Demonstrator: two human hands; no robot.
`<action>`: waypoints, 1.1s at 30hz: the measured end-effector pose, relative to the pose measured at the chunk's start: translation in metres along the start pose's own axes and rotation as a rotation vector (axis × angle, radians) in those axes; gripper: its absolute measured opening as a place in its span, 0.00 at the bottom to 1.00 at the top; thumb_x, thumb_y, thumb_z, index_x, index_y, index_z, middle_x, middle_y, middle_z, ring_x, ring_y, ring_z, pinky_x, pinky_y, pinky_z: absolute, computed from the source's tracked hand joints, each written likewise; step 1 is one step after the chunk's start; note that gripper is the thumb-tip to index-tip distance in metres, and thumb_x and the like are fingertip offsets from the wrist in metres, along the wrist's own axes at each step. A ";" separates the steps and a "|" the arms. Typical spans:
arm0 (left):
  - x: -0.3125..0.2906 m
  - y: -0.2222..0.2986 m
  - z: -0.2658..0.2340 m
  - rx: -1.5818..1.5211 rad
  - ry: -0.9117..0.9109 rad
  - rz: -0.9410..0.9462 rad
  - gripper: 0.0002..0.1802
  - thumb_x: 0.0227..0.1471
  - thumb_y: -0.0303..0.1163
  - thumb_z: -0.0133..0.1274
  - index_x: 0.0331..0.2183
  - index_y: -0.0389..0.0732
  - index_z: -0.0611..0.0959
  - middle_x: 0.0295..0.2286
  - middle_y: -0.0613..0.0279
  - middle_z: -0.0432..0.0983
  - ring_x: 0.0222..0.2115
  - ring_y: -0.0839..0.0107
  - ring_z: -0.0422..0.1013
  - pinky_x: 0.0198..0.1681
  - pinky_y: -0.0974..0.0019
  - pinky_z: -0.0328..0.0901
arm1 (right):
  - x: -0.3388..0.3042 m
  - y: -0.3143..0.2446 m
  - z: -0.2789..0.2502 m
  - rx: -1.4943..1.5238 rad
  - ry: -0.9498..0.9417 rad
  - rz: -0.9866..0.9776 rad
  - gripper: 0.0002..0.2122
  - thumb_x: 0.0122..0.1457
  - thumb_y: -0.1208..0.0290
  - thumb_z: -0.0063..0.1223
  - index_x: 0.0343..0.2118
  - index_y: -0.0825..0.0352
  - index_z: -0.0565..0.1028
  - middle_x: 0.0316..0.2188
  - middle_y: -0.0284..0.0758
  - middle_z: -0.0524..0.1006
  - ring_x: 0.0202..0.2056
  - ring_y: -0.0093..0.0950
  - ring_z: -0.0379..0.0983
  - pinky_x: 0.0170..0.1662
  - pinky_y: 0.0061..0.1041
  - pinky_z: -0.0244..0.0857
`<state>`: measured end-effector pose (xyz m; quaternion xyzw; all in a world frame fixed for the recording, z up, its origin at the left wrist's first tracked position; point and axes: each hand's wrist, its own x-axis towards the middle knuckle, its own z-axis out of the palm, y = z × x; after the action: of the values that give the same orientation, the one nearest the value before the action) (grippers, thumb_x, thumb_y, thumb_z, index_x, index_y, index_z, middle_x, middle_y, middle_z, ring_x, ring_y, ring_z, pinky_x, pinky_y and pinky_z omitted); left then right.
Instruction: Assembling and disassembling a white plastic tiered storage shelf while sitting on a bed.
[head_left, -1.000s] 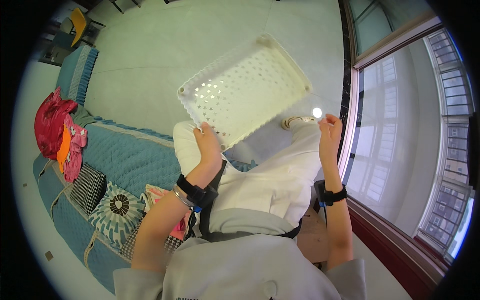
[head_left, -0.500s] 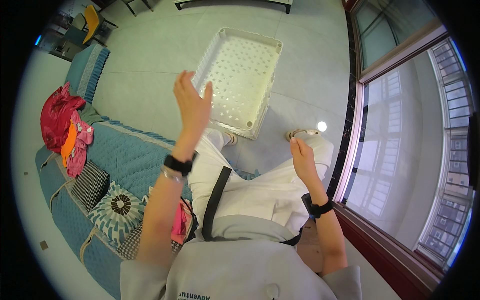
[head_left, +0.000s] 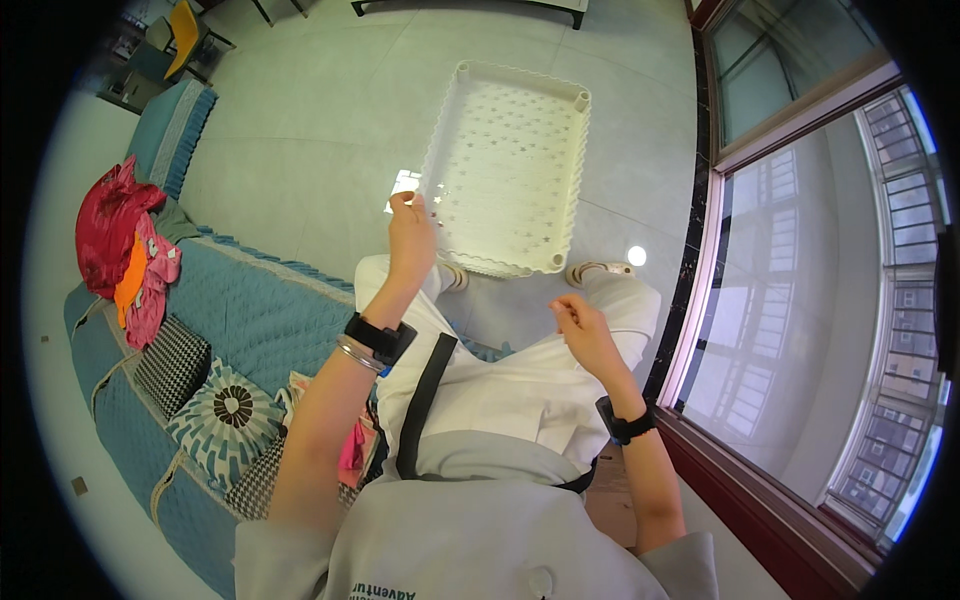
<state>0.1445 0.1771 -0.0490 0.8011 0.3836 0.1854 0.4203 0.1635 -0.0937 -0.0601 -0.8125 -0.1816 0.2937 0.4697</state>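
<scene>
A shallow white rectangular tray-like piece (head_left: 576, 190) with a scalloped rim, round corner posts and small silver stars stands on the floor in front of my feet. My left hand (head_left: 412, 240) is at its left side, fingers bent together in a pinch. A shiny patch (head_left: 405, 183) lies beside these fingertips, with bright stars nearby; whether it is a clear sheet or a reflection I cannot make out. Above my right thigh, my right hand (head_left: 592, 335) hangs apart from the tray, its fingers curled with nothing visible in them. Both wrists wear black bands.
A blue quilted sofa (head_left: 270, 305) runs along my left, with red and pink clothes (head_left: 118, 235), a checked cushion (head_left: 172, 367) and a round-patterned cushion (head_left: 228, 412). A yellow chair (head_left: 184, 38) stands far left. To my right is a sliding glass door (head_left: 770, 270).
The white tray has shifted right and turned slightly. My left hand has gone from spread fingers to a pinch at its left side. My right hand has moved left, its fingers curling.
</scene>
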 end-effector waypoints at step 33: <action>0.048 0.023 -0.009 -0.560 -0.631 -0.017 0.26 0.55 0.48 0.39 0.45 0.35 0.67 0.40 0.56 0.68 0.43 0.71 0.62 0.48 0.68 0.55 | 0.004 0.007 -0.068 0.527 0.358 0.270 0.16 0.60 0.65 0.37 0.48 0.69 0.63 0.30 0.32 0.72 0.27 0.19 0.69 0.29 0.18 0.66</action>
<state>0.1804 0.2107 -0.0267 0.6703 0.1774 0.0247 0.7201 0.2110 -0.1390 -0.0408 -0.7188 0.0948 0.2426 0.6446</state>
